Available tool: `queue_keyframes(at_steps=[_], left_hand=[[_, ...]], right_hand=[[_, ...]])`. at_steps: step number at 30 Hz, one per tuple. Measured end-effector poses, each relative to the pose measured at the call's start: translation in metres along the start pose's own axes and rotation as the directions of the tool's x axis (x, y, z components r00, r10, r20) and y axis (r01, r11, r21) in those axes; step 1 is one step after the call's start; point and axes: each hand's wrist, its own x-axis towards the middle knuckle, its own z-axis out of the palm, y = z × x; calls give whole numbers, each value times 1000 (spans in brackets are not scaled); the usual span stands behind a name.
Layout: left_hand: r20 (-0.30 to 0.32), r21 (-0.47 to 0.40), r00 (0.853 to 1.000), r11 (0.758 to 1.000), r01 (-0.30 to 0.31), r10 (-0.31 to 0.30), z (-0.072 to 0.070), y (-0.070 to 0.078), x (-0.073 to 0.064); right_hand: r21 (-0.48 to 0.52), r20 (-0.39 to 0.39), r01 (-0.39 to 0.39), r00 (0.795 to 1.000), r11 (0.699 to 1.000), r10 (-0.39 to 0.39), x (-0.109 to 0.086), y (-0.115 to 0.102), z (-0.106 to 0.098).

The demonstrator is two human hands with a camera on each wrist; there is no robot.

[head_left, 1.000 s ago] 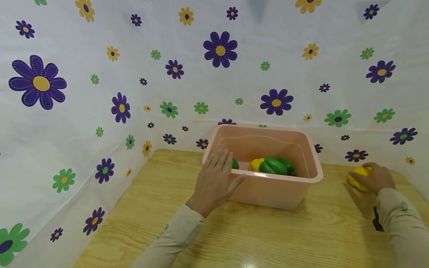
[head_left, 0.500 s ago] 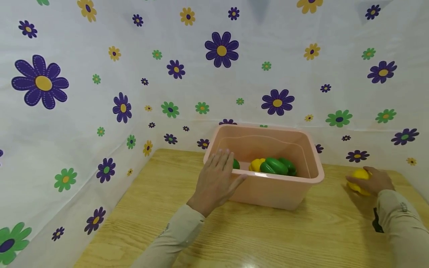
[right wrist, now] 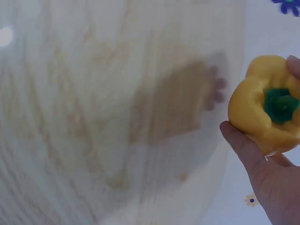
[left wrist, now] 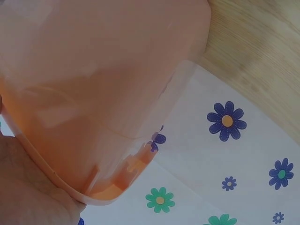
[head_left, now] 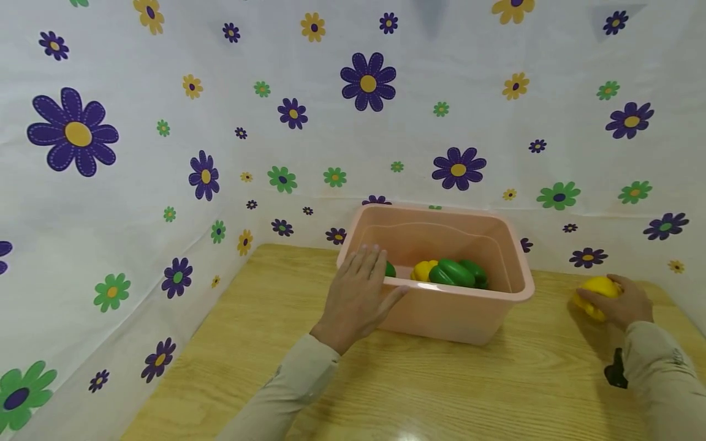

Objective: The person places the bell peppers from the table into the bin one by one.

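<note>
My right hand [head_left: 627,301] grips a yellow bell pepper [head_left: 598,299] at the right end of the table. The right wrist view shows the thumb and fingers round the pepper's [right wrist: 258,105] sides, its green stem facing the camera. My left hand [head_left: 355,299] rests on the near-left rim of a pink plastic bin [head_left: 447,312], fingers straight over the edge and thumb along the front. Inside the bin lie green bell peppers [head_left: 455,273] and a yellow bell pepper [head_left: 423,270]. Another green one [head_left: 390,269] is partly hidden behind my left fingers.
The bin stands on a wood-grain table [head_left: 474,392], close to the back wall. White sheeting with printed flowers [head_left: 309,153] encloses the table at the left and back. A small black object [head_left: 616,369] shows beside my right sleeve.
My right hand has shifted slightly and turned with the yellow bell pepper, so more of the pepper shows. My left hand has stayed on the bin's rim.
</note>
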Motion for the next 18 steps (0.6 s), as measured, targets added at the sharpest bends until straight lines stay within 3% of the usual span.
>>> queue_keyframes(at_steps=[4, 8, 11, 14, 15, 18], left_hand=[[9, 0, 1000, 1000, -4, 4, 1, 2, 2], [16, 10, 1000, 1000, 1, -1, 3, 1, 3], [15, 9, 1000, 1000, 4, -4, 4, 1, 3], [14, 9, 1000, 1000, 5, -5, 4, 0, 3], [12, 8, 1000, 1000, 3, -3, 4, 0, 3], [4, 4, 1000, 1000, 0, 0, 4, 0, 3]], right_hand=[[211, -71, -30, 996, 977, 46, -10, -12, -9], [433, -119, -14, 990, 901, 72, -14, -33, -19], [637, -140, -2, 983, 771, 118, -17, -52, -26], [795, -162, 42, 976, 605, 145, -20, -74, -29], [833, -169, 60, 974, 550, 150, -21, -81, -29], [895, -198, 120, 970, 429, 140, -25, -102, -28]])
